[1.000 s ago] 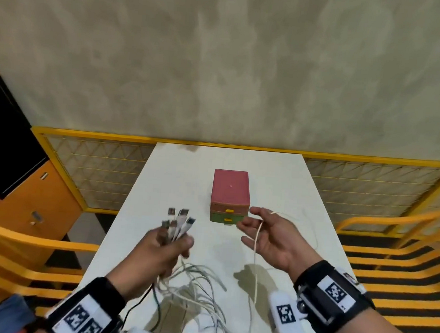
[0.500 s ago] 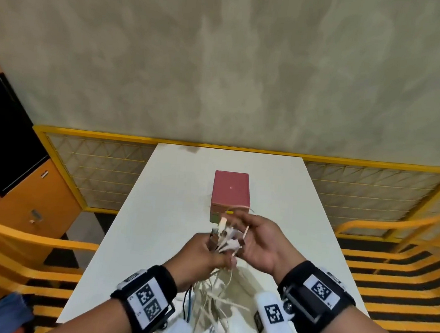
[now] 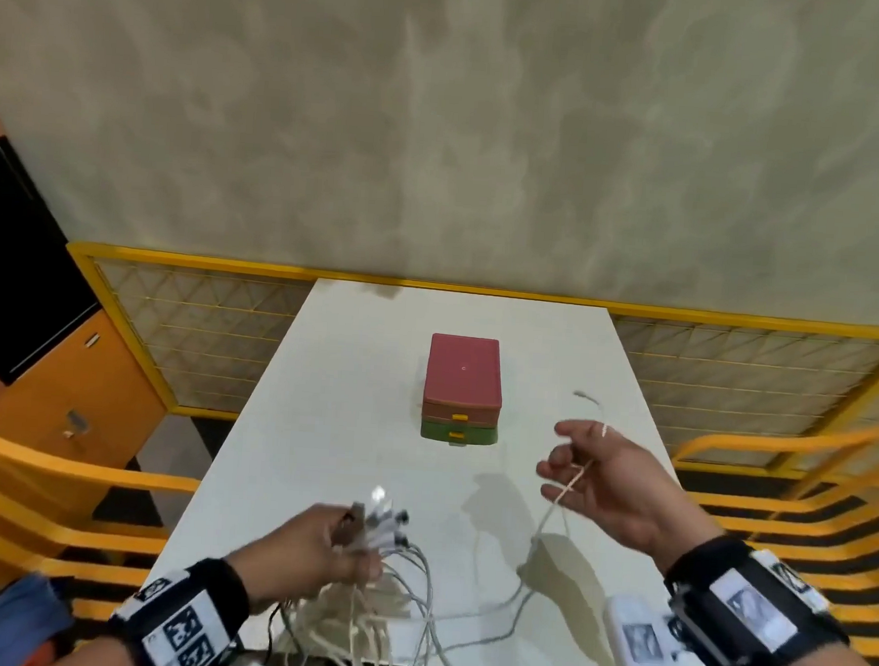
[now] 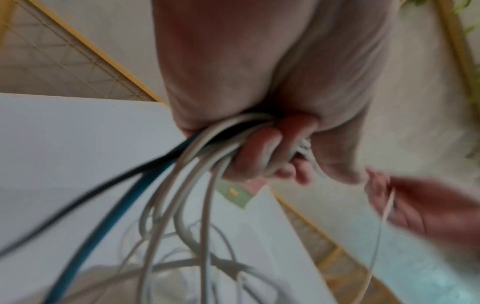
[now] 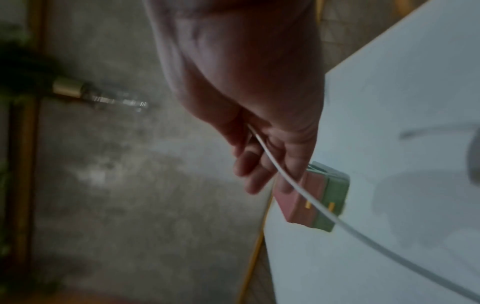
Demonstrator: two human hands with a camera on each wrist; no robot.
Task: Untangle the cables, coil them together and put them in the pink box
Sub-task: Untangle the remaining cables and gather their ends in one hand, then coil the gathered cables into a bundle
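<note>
A pink box [image 3: 463, 370] sits stacked on a green box [image 3: 458, 434] at the middle of the white table [image 3: 319, 418]. My left hand [image 3: 331, 547] grips a bundle of cables [image 3: 400, 603] near their plug ends [image 3: 382, 522], low at the table's near edge; the left wrist view shows its fingers [image 4: 259, 156] curled round white, blue and black strands [image 4: 182, 185]. My right hand [image 3: 608, 477] is raised to the right of the boxes. A single thin white cable [image 3: 550, 512] runs between its thumb and loosely curled fingers [image 5: 249, 170] and trails down to the bundle.
Yellow metal seat frames [image 3: 48, 473] flank the table on both sides. A yellow mesh fence [image 3: 195, 338] runs behind it. An orange and black cabinet [image 3: 39, 360] stands at the far left. Loose cable loops hang over the table's near edge [image 3: 356, 657].
Half a second ago both hands met at the plug ends. The right hand has since swung out to the right, drawing one white cable from the bundle. The left hand dropped back left with the rest.
</note>
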